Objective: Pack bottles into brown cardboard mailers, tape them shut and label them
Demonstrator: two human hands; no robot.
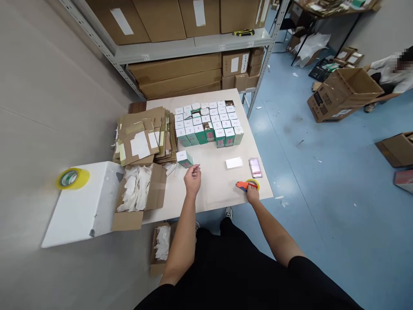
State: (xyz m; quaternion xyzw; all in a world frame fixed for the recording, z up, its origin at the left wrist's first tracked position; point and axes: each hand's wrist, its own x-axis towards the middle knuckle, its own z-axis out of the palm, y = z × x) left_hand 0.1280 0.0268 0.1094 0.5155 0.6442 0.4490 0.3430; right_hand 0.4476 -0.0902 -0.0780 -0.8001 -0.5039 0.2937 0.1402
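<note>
My left hand [192,178] hovers over the table [213,189] with its fingers loosely curled, just below a single green-and-white small box [184,158] lying apart from the rest. It holds nothing that I can see. My right hand [252,193] rests near the table's right front edge, closed on an orange tape dispenser [244,185] with a yellow tape roll [253,183]. A block of several green-and-white boxes [208,122] stands further back on the table.
A stack of flattened cardboard [145,135] lies at the table's left. An open carton of white bags [137,191] sits front left, beside a white board [80,204] with a yellow-green tape roll [72,178]. A white card [234,162] and a phone [255,167] lie near my right hand. Shelving with cartons [180,47] stands behind; a person [392,71] sits far right.
</note>
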